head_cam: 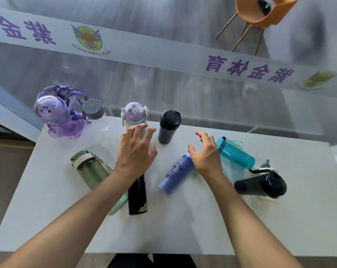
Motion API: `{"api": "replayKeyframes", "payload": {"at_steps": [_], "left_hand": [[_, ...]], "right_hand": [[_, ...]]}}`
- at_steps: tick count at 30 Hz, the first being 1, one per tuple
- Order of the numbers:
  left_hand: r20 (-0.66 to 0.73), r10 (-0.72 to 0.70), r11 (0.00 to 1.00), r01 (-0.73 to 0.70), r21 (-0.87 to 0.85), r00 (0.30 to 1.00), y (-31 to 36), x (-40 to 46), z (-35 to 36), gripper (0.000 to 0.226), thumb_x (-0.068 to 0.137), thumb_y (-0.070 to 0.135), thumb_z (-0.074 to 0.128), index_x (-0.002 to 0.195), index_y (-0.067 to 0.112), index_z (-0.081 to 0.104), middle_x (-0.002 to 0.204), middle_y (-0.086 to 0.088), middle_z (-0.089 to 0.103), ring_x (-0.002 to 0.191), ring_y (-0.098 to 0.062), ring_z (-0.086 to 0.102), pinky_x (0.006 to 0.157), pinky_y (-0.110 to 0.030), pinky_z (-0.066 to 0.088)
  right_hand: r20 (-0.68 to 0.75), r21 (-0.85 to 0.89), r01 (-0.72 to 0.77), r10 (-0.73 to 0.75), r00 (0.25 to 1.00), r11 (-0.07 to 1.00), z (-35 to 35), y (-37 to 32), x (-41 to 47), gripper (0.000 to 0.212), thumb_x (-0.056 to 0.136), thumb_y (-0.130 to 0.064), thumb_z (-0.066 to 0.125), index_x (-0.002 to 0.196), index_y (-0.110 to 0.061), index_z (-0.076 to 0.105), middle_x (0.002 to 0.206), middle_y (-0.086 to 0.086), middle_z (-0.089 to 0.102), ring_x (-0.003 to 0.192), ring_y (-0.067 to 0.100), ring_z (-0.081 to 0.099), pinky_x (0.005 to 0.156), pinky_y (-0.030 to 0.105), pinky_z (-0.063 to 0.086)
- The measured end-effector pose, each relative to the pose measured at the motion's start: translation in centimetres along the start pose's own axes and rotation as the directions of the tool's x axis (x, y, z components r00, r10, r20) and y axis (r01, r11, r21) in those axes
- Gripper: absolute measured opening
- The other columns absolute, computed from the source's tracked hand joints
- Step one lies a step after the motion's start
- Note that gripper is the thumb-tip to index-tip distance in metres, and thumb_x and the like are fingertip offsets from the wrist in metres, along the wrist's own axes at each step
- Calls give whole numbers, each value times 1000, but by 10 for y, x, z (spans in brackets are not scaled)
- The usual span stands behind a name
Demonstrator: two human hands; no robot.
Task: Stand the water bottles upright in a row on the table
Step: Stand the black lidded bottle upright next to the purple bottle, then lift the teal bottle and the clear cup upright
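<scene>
Along the far edge of the white table (183, 229) stand a purple bear bottle (61, 120), a clear bottle with a grey cap (93, 109), a small lilac-lidded bottle (133, 115) and a dark grey bottle (168, 126). Lying on their sides are a green bottle (90, 171), a black bottle (137, 194), a mint bottle (118, 206), a lavender-blue bottle (175, 175), a teal bottle (235, 153) and a black sports bottle (260, 184). My left hand (136, 151) hovers open just in front of the lilac bottle. My right hand (206, 151) is open above the lavender-blue bottle's top end.
A glass partition with a white banner (163, 49) runs right behind the table's far edge. An orange chair (260, 12) stands beyond the glass at the upper right. The near half of the table holds only my forearms.
</scene>
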State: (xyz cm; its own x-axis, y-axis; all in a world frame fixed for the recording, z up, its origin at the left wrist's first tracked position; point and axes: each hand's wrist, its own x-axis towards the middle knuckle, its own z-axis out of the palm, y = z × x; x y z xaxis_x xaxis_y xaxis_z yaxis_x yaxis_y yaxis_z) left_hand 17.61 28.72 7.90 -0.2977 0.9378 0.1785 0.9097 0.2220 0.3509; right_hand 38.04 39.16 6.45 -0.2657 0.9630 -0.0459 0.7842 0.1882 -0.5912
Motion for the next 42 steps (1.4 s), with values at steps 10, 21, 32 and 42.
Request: {"api": "replayKeyframes", "payload": {"at_steps": [10,21,32,42], "left_hand": [[160,48,999,-50,7,986,72,-54,42,45,74,22,71,118,18,63,120,-8,62,104,-34,58,87,-43,45],[379,-75,996,53,68,922,156,-27,106,60,83,28,60,141,29,46,150,-13,40,133,-38,40,107,-49,32],[490,-132,988,73,138,862,178,15,161,61,99,59,34,152,51,5,166,-5,7,150,-37,4,114,-60,17],[469,-176,984,152,89,866,174,-7,162,66,97,61,39,152,51,4,159,-3,29,150,-32,12,116,-65,10]], "right_hand": [[0,-7,-52,52,999,999,-39,68,-33,45,90,-24,70,133,-17,58,128,7,59,116,25,58,102,33,45],[159,-38,40,-34,987,998,-84,128,27,41,91,-26,66,130,-22,57,122,4,58,113,22,57,103,39,47],[444,-347,87,82,892,934,-71,160,100,69,83,-38,72,143,-26,41,136,12,47,123,35,51,104,43,41],[517,-468,88,192,834,879,-56,153,111,66,87,-36,67,143,-24,35,135,15,46,124,40,51,103,45,41]]}}
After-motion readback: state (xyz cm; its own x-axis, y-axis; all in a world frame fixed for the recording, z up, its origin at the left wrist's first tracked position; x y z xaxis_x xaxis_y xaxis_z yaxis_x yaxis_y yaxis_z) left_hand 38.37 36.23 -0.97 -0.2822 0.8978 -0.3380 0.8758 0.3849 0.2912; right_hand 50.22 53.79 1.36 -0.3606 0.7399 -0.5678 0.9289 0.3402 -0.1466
